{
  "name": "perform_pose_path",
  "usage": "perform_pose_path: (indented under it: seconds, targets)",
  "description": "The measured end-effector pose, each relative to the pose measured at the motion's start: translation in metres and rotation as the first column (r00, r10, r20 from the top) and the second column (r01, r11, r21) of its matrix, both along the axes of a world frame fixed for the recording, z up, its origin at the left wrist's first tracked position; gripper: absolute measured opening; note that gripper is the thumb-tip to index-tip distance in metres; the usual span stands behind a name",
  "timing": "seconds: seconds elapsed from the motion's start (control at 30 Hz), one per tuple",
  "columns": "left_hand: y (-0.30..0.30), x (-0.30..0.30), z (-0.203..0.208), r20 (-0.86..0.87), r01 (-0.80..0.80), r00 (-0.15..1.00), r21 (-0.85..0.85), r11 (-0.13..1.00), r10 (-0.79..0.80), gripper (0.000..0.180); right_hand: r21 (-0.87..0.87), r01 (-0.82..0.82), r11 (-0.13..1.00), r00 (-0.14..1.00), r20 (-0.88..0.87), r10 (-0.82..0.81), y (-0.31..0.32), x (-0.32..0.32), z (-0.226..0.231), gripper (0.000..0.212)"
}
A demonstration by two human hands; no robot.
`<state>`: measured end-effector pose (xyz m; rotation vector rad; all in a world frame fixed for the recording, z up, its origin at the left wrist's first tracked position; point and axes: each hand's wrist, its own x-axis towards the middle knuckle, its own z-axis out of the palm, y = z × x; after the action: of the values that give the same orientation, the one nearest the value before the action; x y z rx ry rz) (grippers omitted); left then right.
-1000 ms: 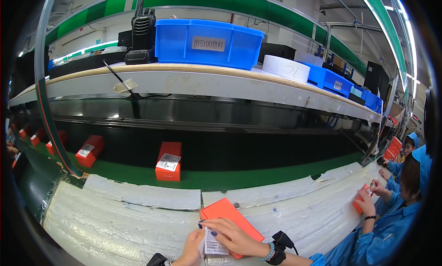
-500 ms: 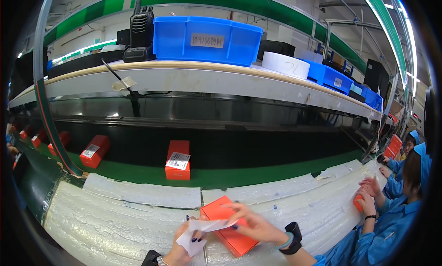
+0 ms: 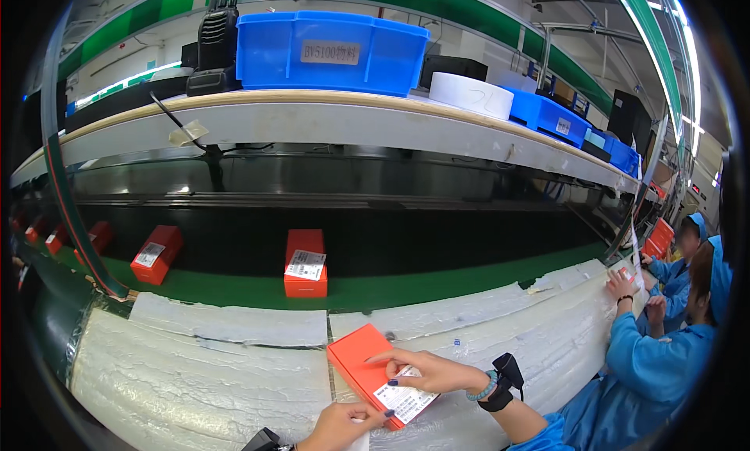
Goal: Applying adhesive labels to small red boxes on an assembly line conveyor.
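Observation:
A red-orange box (image 3: pixel 361 343) lies slanted on the padded bench in front of me. On its near end is a white printed label (image 3: pixel 406 396). My right hand (image 3: pixel 430 373) reaches over the box from the right, thumb tip on the label and index finger stretched out above the lid. From below comes my left hand (image 3: pixel 344 426), one dark-nailed fingertip touching the label's near left corner. Its other fingers are curled and partly hidden, with a bit of white paper (image 3: pixel 361 442) showing beneath them.
Beyond the bench padding (image 3: pixel 203 365) runs a green conveyor (image 3: pixel 391 287) carrying several labelled red boxes (image 3: pixel 305 252). Above it spans a shelf (image 3: pixel 312 123) with a blue bin (image 3: pixel 332 53), a radio (image 3: pixel 215 49) and a white roll (image 3: pixel 471 96). Co-workers in blue (image 3: pixel 664 357) sit at the right.
The white label, held in the air between my hands before, now lies on the box. My left hand has moved down and right to the box's near edge. The view has shifted slightly.

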<state>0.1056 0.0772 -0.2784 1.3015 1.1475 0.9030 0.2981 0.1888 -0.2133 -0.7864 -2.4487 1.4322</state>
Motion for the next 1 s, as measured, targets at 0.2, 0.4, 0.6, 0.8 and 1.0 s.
perform_pose_path:
  seconds: [0.2, 0.4, 0.6, 0.8, 1.0]
  targets:
    - [-0.002, 0.002, 0.007, -0.108, 0.023, 0.994, -0.039, 0.999, -0.027, 0.022, 0.013, 0.033, 0.999, 0.999, 0.023, -0.034, -0.002, -0.008, -0.005, 0.049]
    - [-0.003, 0.003, 0.006, -0.082, 0.025, 0.996, -0.011, 1.0, -0.026, 0.022, 0.018, 0.058, 0.998, 0.997, 0.048, -0.059, -0.004, -0.008, -0.003, 0.048]
    - [-0.003, 0.004, 0.011, -0.057, 0.023, 0.998, -0.006, 1.0, -0.023, 0.022, 0.024, 0.071, 0.997, 0.994, 0.083, -0.073, -0.007, -0.008, 0.001, 0.045]
    - [-0.003, 0.002, 0.009, -0.055, 0.0, 0.998, 0.011, 1.0, 0.0, 0.021, 0.034, 0.065, 0.997, 0.991, 0.112, -0.069, -0.008, -0.013, 0.004, 0.043]
    - [-0.002, 0.005, -0.008, -0.233, -0.082, 0.964, 0.185, 0.979, 0.124, 0.032, 0.724, -0.117, 0.68, 0.883, 0.389, -0.262, -0.045, -0.029, -0.012, 0.044]
